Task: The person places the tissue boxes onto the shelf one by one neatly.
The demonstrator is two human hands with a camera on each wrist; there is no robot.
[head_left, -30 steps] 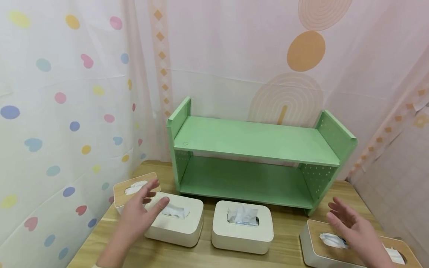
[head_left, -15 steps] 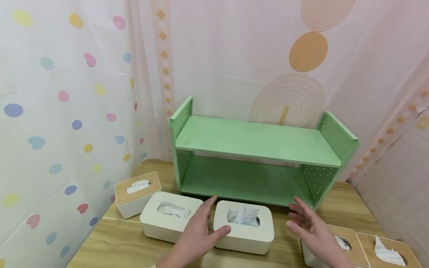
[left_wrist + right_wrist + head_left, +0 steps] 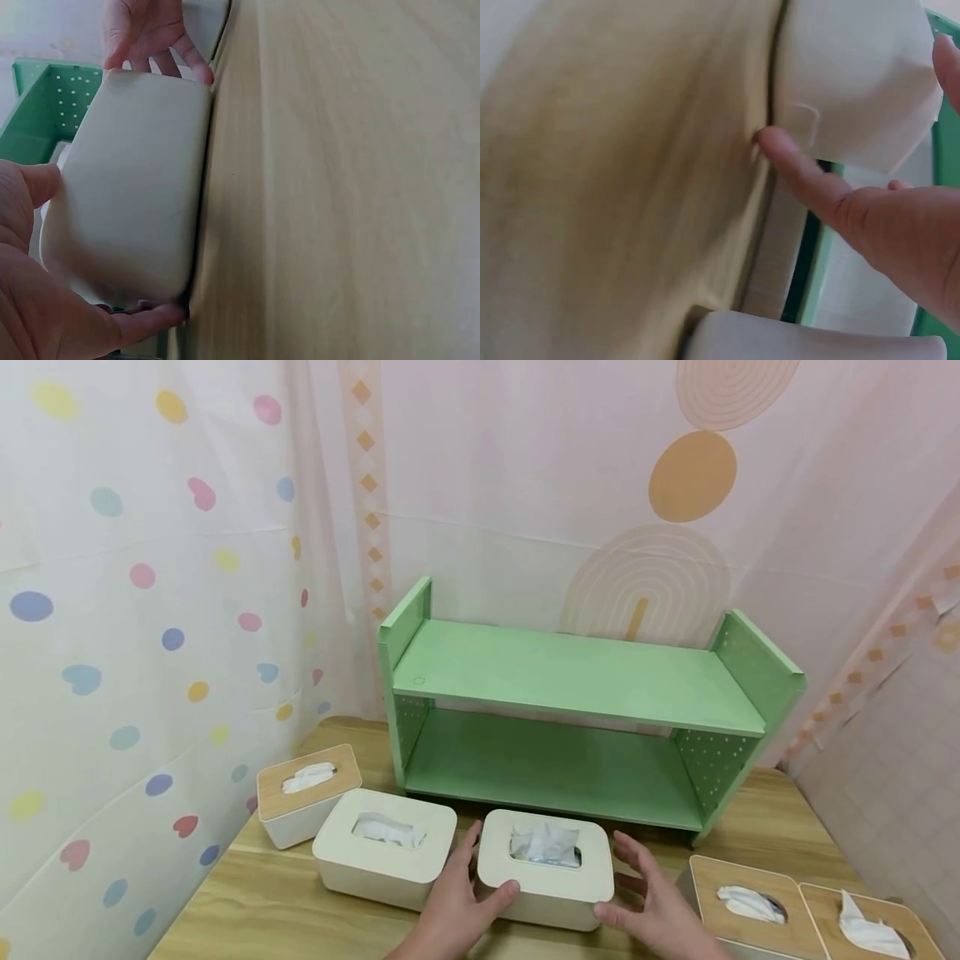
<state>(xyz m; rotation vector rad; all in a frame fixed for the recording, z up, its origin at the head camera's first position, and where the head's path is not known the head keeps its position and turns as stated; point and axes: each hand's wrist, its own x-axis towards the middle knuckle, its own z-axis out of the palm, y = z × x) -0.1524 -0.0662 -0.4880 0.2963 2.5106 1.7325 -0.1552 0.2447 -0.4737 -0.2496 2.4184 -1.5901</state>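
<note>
On the wooden desk (image 3: 240, 893), best to press evenly against both ends of the cream tissue box (image 3: 546, 881) at lower centre, with left hand (image 3: 456, 903) and right hand (image 3: 654, 906) cupped loosely around it (not clenched).

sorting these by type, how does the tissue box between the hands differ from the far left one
The middle box, between the left hand and right hand, has a cream top; the far-left box has a wood-look one. The middle box's tissue stands up in a crumpled tuft, while the far-left box's lies lower. Both have pale sides and a slot on top.
</note>
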